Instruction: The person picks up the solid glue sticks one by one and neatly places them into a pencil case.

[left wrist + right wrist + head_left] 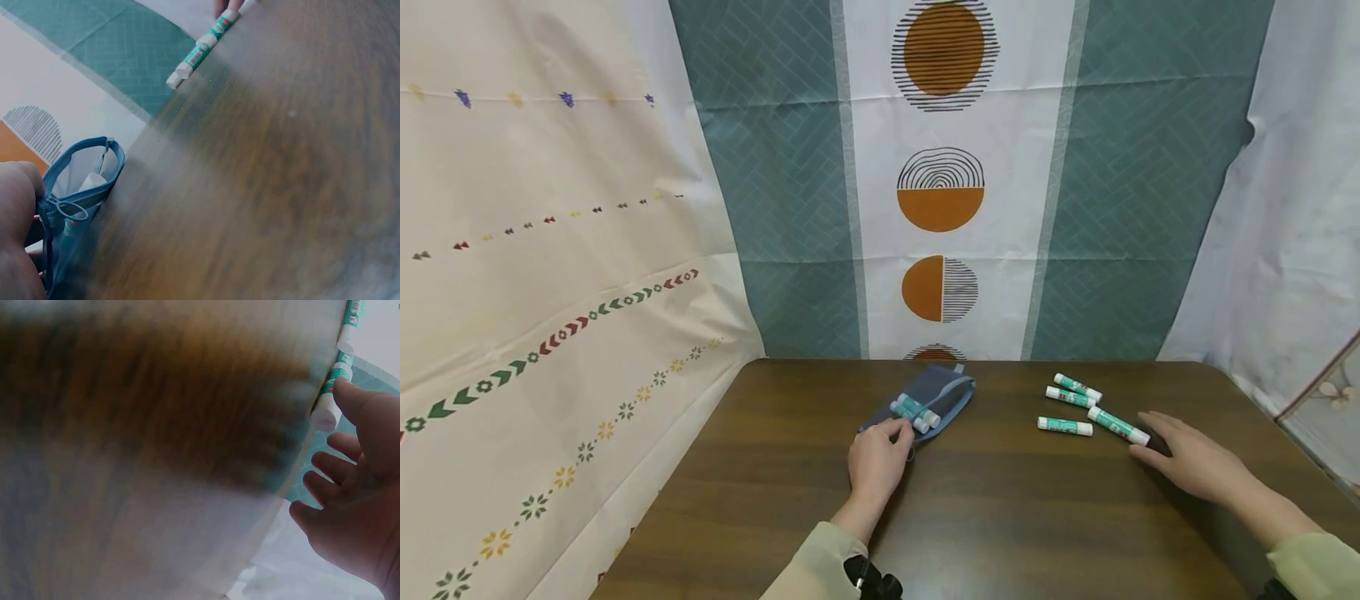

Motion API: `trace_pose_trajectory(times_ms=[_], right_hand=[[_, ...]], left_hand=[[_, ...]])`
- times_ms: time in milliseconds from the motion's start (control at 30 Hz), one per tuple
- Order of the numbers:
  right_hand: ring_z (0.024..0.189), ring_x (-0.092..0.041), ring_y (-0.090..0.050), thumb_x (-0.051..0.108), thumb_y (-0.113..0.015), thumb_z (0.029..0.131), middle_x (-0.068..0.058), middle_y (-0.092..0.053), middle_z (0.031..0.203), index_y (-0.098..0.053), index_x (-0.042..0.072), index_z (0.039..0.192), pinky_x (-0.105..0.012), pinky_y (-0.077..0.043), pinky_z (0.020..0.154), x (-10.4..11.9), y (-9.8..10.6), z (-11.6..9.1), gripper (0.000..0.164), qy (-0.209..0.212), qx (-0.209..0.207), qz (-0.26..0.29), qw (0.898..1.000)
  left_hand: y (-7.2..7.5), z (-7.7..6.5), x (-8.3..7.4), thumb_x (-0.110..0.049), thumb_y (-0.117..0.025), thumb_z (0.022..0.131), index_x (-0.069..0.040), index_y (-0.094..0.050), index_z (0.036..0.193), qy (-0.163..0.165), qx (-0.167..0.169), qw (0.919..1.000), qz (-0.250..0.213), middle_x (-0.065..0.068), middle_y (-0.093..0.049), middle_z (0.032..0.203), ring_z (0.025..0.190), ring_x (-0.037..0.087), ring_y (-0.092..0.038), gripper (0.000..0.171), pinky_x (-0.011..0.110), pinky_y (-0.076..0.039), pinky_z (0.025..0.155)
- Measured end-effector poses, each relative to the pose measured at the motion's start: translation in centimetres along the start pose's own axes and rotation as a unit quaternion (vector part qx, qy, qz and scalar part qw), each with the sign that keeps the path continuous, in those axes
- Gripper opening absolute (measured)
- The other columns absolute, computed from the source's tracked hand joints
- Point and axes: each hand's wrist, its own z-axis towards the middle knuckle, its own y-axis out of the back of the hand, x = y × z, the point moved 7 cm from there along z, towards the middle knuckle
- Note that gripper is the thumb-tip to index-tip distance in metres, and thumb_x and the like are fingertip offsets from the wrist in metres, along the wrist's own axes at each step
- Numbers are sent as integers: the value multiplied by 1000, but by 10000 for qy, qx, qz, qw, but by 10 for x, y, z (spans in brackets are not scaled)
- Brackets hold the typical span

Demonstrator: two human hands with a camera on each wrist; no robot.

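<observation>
My left hand (880, 458) pinches the near edge of a blue zippered pouch (934, 385). Its mouth gapes in the left wrist view, where the zipper rim (119, 162) and a ring-shaped pull (69, 210) show. Two green-and-white glue sticks (916, 411) are in the pouch, partly seen through its side. Fingers apart, my right hand (1195, 458) is beside the white end of a glue stick (1117, 425) on the table. In the right wrist view, the thumb (353, 400) is close to that glue stick (328, 412); whether they touch I cannot tell.
More glue sticks lie left of and beyond my right hand: one by itself (1064, 426), one behind it (1070, 397) and one farthest back (1077, 387). The brown wooden table (1000, 517) ends against hanging patterned cloths (790, 250).
</observation>
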Motion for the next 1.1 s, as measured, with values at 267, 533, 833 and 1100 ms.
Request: trace_pose_trajectory(times_ms=[267, 533, 833, 1100], right_hand=[[136, -68, -48, 45, -68, 109, -49, -47, 150, -52, -17, 150, -78, -43, 102, -8, -4, 3, 76, -203, 157, 125, 9996], [131, -67, -53, 42, -69, 109, -46, -55, 144, -57, -17, 144, -76, -46, 99, -10, -2, 3, 70, -255, 136, 122, 9995], [122, -62, -61, 35, -72, 107, -41, -64, 131, -64, -15, 131, -72, -51, 91, -7, -3, 6, 56, -270, 51, 34, 9996], [115, -63, -64, 40, -71, 108, -42, -65, 126, -60, -13, 129, -69, -54, 80, -11, -8, 6, 58, -478, 254, 62, 9985]], left_hand=[[1, 0, -1, -26, -76, 102, -26, -91, 108, 29, 2, 10000, -6, -7, -83, 94, 87, 28, -78, 16, 48, -59, 75], [0, -1, -1, -25, -76, 102, -27, -91, 109, 12, 17, 10000, -5, -8, -82, 93, 84, 26, -78, 17, 47, -58, 73], [0, 0, -1, -25, -76, 102, -25, -91, 111, -12, 3, 10000, 20, -6, -84, 99, 91, 29, -79, 17, 50, -60, 78], [-2, -1, 2, -27, -75, 103, -25, -91, 112, 61, 119, 9999, 3, -7, -83, 93, 87, 23, -78, 18, 50, -60, 81]])
